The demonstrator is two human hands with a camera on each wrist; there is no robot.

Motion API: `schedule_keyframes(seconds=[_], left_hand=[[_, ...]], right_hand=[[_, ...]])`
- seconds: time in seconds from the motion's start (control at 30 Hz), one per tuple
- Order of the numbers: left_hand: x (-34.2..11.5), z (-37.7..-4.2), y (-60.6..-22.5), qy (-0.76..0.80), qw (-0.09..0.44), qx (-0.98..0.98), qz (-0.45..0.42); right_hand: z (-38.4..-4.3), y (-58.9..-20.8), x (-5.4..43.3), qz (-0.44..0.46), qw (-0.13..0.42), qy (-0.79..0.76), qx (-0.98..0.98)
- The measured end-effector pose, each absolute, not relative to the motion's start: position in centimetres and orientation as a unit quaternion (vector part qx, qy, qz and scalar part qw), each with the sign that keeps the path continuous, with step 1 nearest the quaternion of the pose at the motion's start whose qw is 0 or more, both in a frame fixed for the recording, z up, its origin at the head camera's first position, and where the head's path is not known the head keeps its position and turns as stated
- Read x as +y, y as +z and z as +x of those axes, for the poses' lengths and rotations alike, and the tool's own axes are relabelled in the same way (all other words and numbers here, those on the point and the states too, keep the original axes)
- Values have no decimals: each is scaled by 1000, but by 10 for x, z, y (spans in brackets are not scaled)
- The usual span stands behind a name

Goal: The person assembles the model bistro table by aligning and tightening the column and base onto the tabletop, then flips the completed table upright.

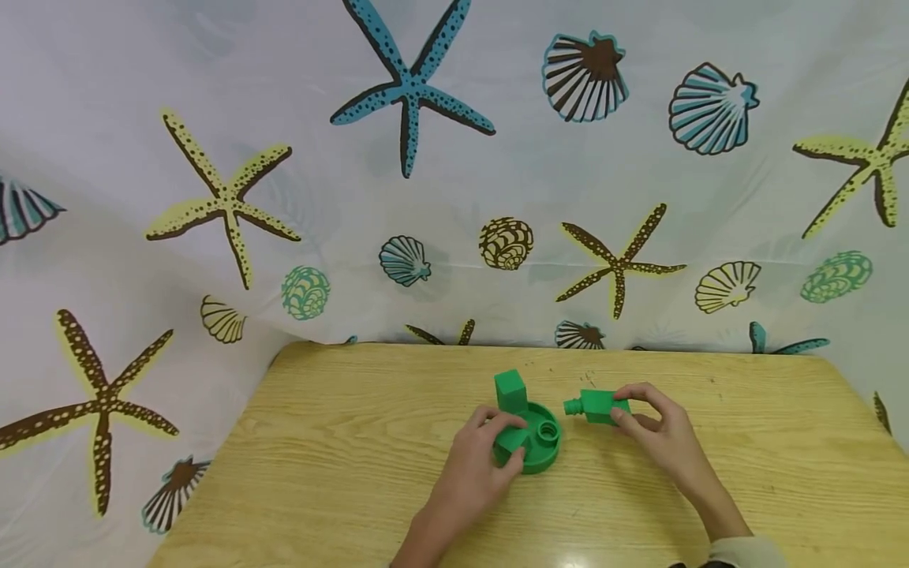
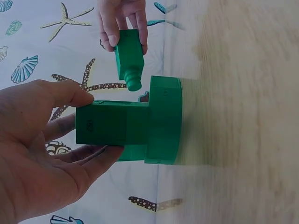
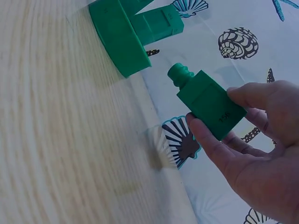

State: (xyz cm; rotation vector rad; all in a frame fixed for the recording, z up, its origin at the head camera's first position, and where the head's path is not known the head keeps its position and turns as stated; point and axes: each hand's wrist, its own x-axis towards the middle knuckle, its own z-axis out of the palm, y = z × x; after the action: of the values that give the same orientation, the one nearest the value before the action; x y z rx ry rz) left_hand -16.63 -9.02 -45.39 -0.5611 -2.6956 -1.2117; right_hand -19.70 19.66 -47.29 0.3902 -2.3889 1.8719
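Observation:
A round green base with a raised rim lies on the table; a threaded ring socket shows on its right side. Two green rectangular blocks stand on it: a rear block that no hand touches, and a front block that my left hand grips between thumb and fingers. To the right of the base, my right hand pinches a third green block by its end. That block is held on its side above the table, its threaded neck pointing left toward the base, apart from it.
The wooden table extends on both sides of the hands. Behind it and at the left hangs a white cloth printed with starfish and shells, meeting the table's far edge.

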Motion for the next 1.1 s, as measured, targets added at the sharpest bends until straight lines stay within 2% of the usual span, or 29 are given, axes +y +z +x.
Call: schedule_keyframes(seconds=[0.17, 0.5, 0.8, 1.1], left_hand=[[-94, -169, -455, -430, 72, -881, -182], [-102, -175, -462, -458, 96, -863, -189], [-113, -179, -466, -519, 75, -835, -166], [-106, -182, -471, -600, 60, -783, -154]], right_hand=[[-197, -469, 194, 134, 85, 564, -810], [-196, -467, 184, 159, 92, 587, -789], [-197, -466, 167, 173, 76, 631, -752], [-193, -472, 163, 172, 95, 613, -765]])
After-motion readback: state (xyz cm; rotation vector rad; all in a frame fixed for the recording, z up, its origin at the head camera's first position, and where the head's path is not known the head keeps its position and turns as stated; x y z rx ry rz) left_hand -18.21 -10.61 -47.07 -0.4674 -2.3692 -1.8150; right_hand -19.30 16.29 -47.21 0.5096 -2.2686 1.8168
